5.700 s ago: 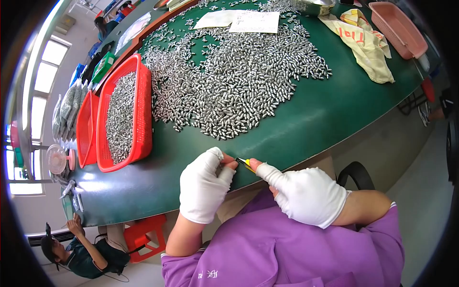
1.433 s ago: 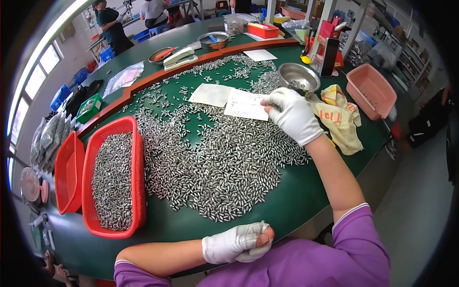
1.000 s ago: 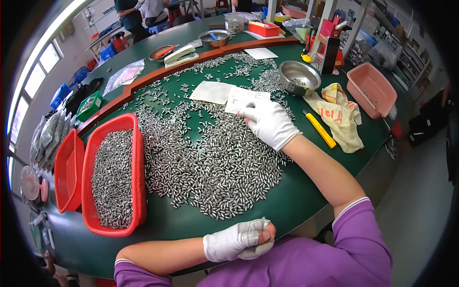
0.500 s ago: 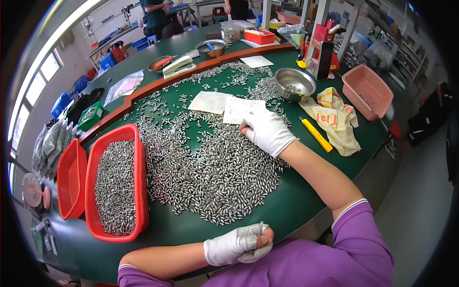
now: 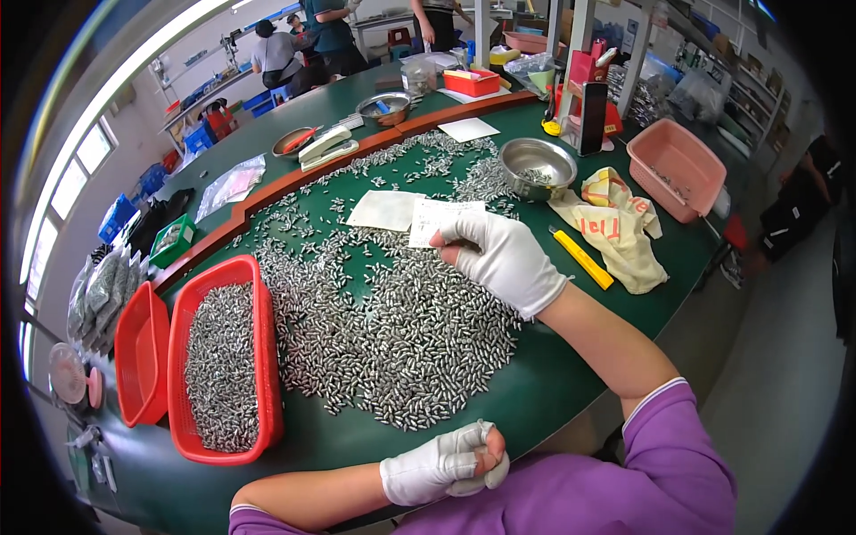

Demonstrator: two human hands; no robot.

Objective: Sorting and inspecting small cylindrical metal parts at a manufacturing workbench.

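Observation:
My right hand (image 5: pixel 506 256), in a white glove with bare fingertips, reaches over a heap of small silvery, bullet-shaped metal pieces (image 5: pixel 401 339). Its thumb and forefinger close on the lower edge of a written-on paper slip (image 5: pixel 432 218). A blank pale paper sheet (image 5: pixel 385 210) lies against the slip's left side, among the pieces. My left hand (image 5: pixel 446 462), gloved the same way, stays near the table's front edge with its fingers curled together. Whatever those fingers may hold is hidden. Left of the heap stands a red basket (image 5: pixel 270 357) filled with the same pieces.
A second red basket (image 5: pixel 143 357) leans at the far left. Right of the heap are a steel bowl (image 5: pixel 562 169), yellow cutter knife (image 5: pixel 584 259), cream cloth (image 5: pixel 624 241) and pink basket (image 5: pixel 678 165). A wooden strip (image 5: pixel 312 174) with a stapler (image 5: pixel 327 150) bounds the back; people stand beyond.
The whole view has shifted slightly. My right hand has moved a little toward the slip, and its fingers are more bent. My left hand keeps its curled pose.

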